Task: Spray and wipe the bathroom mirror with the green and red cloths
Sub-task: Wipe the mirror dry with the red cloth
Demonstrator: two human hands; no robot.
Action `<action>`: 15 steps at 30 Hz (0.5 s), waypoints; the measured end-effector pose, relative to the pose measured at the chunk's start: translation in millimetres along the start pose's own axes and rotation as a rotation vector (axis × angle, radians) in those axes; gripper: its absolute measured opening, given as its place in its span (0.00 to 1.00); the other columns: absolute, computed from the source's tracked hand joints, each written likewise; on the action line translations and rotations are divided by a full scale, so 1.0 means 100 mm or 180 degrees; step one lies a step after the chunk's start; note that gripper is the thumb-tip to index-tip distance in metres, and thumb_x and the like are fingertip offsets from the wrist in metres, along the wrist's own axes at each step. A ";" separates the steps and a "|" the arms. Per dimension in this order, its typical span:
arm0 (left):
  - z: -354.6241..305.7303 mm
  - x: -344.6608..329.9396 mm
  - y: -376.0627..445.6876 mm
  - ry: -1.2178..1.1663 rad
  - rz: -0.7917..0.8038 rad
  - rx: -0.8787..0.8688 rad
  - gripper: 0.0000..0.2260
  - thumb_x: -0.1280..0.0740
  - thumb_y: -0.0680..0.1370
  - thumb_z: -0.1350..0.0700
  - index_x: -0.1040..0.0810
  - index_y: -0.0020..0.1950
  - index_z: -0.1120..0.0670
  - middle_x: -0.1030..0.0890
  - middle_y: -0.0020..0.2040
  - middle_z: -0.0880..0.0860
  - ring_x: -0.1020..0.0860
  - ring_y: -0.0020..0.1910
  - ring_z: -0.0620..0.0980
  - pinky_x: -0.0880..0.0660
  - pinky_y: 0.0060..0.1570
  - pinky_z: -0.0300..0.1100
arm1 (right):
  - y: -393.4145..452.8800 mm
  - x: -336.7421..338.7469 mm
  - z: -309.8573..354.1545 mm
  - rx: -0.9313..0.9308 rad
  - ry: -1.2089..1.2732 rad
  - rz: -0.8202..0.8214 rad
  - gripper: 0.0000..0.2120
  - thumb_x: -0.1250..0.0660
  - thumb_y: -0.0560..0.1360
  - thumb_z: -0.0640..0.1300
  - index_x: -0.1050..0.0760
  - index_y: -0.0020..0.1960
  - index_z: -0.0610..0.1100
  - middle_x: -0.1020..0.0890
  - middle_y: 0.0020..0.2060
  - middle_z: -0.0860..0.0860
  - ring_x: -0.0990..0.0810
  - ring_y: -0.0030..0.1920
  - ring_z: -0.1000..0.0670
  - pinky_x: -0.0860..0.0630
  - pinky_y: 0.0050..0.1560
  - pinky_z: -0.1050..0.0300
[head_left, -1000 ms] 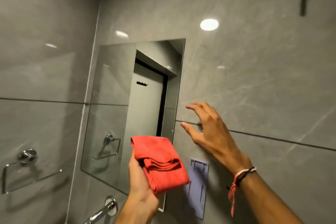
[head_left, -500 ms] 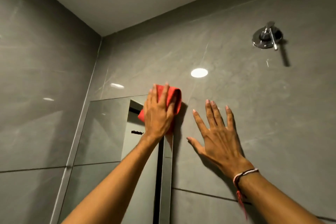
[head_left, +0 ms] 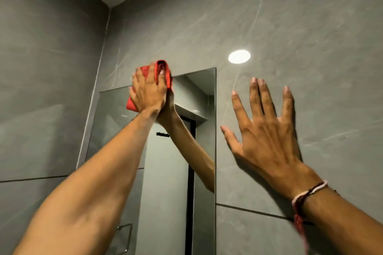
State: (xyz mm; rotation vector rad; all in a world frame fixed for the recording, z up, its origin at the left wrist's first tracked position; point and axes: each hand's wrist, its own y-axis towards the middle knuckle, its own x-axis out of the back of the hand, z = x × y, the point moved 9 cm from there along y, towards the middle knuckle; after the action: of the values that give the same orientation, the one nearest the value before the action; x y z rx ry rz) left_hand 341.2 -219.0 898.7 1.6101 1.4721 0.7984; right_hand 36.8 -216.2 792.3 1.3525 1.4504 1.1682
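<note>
- Pressing the red cloth [head_left: 164,70] flat, your left hand [head_left: 148,92] covers the mirror [head_left: 204,93] at its top edge.
- The mirror's long axis runs downward, so unwiped glass lies below this hand.
- Your right hand [head_left: 267,130], fingers spread and empty, rests on the wall tile [head_left: 310,47] beside the mirror.

Crumpled red cloth [head_left: 132,106] against mirror [head_left: 116,114]

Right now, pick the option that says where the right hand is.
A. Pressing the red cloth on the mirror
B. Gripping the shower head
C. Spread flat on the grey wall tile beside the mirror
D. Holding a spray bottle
C: the right hand lies open, fingers spread, on the wall tile right of the mirror, holding nothing.
</note>
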 end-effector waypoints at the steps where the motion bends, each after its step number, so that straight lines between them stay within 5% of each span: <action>1: 0.25 0.02 0.06 -0.0014 0.0013 0.0149 0.25 0.49 0.82 0.38 0.43 0.80 0.39 0.45 0.83 0.54 0.48 0.83 0.55 0.49 0.80 0.60 | 0.01 -0.01 0.04 0.0004 0.0001 -0.0032 0.40 0.50 0.79 0.69 0.46 0.84 0.48 0.47 0.83 0.35 0.46 0.84 0.37 0.51 0.79 0.25; 8: 2.01 0.15 -0.06 -0.0082 -0.0036 0.1084 0.27 0.49 0.83 0.38 0.44 0.81 0.44 0.46 0.84 0.55 0.48 0.83 0.57 0.51 0.80 0.57 | 0.02 -0.04 0.09 -0.0029 0.0053 -0.0430 0.39 0.53 0.79 0.69 0.48 0.84 0.50 0.47 0.84 0.38 0.46 0.84 0.37 0.49 0.79 0.26; 15: 3.32 0.27 -1.31 -0.0184 0.0085 0.1705 0.27 0.48 0.84 0.40 0.43 0.81 0.49 0.45 0.83 0.56 0.45 0.82 0.58 0.48 0.79 0.58 | 0.07 -0.23 0.05 -0.0120 -0.0018 -0.0754 0.41 0.51 0.77 0.72 0.56 0.85 0.55 0.50 0.85 0.42 0.50 0.85 0.41 0.44 0.77 0.24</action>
State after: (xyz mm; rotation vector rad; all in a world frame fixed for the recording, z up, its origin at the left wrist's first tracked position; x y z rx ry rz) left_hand 567.7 -237.3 621.8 2.0240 1.7186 0.3779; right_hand 45.0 -238.3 797.1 1.1225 1.5302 1.0317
